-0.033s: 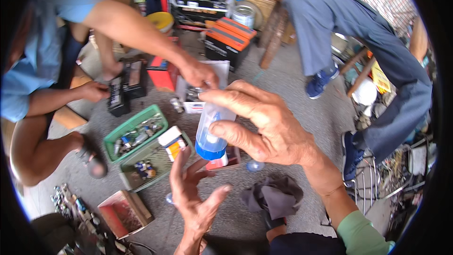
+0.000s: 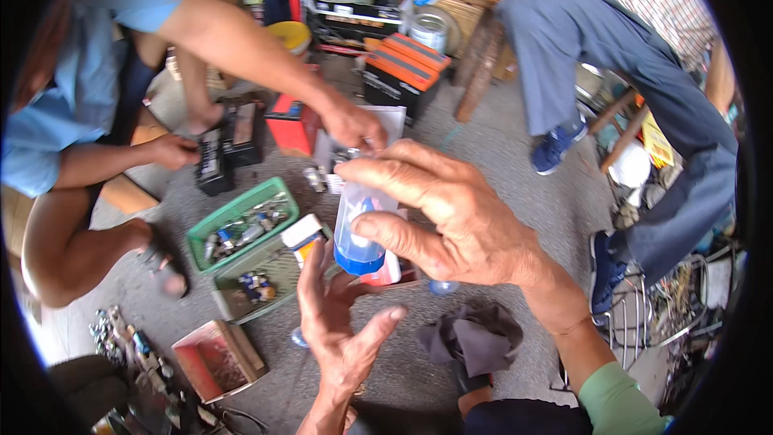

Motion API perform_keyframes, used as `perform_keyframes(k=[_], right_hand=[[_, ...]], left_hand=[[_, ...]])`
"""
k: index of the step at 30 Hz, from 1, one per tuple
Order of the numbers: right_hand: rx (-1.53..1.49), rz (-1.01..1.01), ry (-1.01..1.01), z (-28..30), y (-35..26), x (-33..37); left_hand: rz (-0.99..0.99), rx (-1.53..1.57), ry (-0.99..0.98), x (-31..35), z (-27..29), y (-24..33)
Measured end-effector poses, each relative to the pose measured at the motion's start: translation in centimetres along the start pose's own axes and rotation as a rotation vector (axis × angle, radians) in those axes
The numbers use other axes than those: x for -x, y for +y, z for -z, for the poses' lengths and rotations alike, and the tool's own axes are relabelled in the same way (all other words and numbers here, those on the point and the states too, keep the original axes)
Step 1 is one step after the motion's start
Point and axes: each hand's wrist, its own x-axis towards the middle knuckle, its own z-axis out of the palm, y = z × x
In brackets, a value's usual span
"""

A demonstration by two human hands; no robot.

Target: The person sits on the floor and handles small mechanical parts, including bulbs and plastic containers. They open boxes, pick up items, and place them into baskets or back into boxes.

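Observation:
A clear plastic bottle with a blue cap (image 2: 359,261) at its lower end hangs tilted in the middle of the head view, with something white and blue showing faintly inside. My right hand (image 2: 471,221) grips it between thumb and fingers. Just below and to the left, my left hand (image 2: 342,346) has its fingers and thumb spread, holding nothing. Beyond the bottle, a co-worker's hand (image 2: 354,125) reaches over a white box of small metal parts. The other co-worker's hand (image 2: 173,151) holds a black box-shaped battery (image 2: 212,163).
Two green baskets (image 2: 241,211) of small parts sit left of centre. An open red box (image 2: 211,364) lies at lower left, near a heap of tools (image 2: 141,350). A dark cloth (image 2: 475,337) lies at lower right. Another person's shoe (image 2: 557,145) and a wire rack (image 2: 632,314) are right.
The view has shifted slightly, so the things on the ground appear a little farther right. My right hand keeps its grip on the bottle, and my left hand stays spread.

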Motion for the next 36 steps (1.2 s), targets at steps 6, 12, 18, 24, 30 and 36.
perform_keyframes(k=[6,12,18,24,30,36], right_hand=[[-0.164,0.155,-0.095,-4.8,-3.7,-5.6],[-0.246,0.166,-0.019,-7.3,-6.0,-8.1],[-0.275,0.104,-0.051,-8.6,-6.5,-7.9],[-0.319,0.124,-0.064,-9.6,-6.3,-7.9],[-0.439,-0.173,-0.203,-9.7,-6.4,-5.5],[-0.270,-0.175,-0.425,-13.7,-4.8,6.3]], left_hand=[[-0.105,0.114,0.168,-2.3,3.8,3.4],[-0.125,0.190,0.270,-3.0,7.0,6.2],[-0.093,0.192,0.311,-3.3,8.8,7.7],[-0.095,0.246,0.295,-3.5,8.7,8.2],[-0.167,-0.007,0.301,-2.2,8.8,5.6],[0.065,-0.168,0.201,9.7,11.1,-1.8]])
